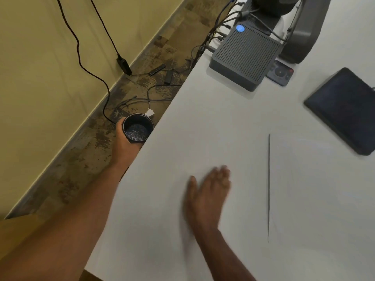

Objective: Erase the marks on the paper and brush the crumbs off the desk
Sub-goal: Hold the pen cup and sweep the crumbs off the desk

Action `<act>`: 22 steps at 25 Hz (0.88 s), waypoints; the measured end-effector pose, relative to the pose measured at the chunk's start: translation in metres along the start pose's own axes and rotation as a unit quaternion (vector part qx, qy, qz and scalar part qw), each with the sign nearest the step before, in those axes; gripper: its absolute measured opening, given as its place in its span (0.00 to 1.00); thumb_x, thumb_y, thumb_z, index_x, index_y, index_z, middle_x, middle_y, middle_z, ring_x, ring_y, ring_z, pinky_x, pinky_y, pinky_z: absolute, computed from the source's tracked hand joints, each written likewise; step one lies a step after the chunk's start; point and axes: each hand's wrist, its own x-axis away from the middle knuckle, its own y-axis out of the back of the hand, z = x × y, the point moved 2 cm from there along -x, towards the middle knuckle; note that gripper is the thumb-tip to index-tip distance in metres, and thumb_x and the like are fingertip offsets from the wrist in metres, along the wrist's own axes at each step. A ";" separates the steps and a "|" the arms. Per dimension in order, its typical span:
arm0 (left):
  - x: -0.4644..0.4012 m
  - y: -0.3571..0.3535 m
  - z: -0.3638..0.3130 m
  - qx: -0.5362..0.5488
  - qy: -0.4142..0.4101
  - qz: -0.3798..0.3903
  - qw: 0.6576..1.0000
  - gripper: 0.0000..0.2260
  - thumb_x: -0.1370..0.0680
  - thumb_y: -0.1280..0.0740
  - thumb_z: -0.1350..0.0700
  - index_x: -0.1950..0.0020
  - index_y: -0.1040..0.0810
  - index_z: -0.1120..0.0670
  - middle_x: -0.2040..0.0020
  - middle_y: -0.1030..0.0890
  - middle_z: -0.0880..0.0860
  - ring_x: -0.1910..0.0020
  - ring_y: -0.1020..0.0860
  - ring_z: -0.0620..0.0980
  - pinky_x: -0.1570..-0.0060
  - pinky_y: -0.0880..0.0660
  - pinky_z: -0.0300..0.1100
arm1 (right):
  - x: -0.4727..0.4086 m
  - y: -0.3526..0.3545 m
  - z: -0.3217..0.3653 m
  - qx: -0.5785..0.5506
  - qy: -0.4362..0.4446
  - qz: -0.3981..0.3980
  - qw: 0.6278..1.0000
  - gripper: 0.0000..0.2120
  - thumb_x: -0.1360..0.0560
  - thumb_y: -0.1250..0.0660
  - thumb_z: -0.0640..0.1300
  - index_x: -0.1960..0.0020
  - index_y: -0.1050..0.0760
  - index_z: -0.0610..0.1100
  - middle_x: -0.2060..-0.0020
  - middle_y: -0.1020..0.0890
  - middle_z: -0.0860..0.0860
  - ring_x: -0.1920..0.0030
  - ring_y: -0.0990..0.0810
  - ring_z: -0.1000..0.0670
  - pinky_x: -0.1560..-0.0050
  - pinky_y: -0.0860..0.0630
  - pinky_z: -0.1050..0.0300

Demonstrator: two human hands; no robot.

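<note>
Open bench (203, 122) between the near edge and the far clutter, bare and passable. Blocked at the far end by a grey vented box (245, 57) with cables (223, 23) bunched behind, and a small remote (281, 73) just beside it. Hemmed on the right by a dark tablet (345, 110). Left edge partly taken by the left hand (123, 142) holding a dark cup (138, 127) just off the bench. Right hand (207, 195) flat near the paper's edge (269, 187).

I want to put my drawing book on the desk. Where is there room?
There is bare desk between the grey box and the right hand, and left of the paper. The far corner is crowded: box, remote, cables, dark tablet. The left hand holds a cup just off the edge.
</note>
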 end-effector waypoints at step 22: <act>-0.001 0.003 0.002 -0.004 -0.003 -0.007 1.000 0.45 0.36 0.16 0.54 0.25 0.38 0.48 0.30 0.27 0.51 0.32 0.28 0.50 0.41 0.27 0.37 | -0.006 -0.005 0.055 -0.133 0.037 -0.032 0.990 0.33 0.19 0.52 0.55 0.23 0.52 0.35 0.23 0.49 0.41 0.22 0.56 0.46 0.24 0.58 0.48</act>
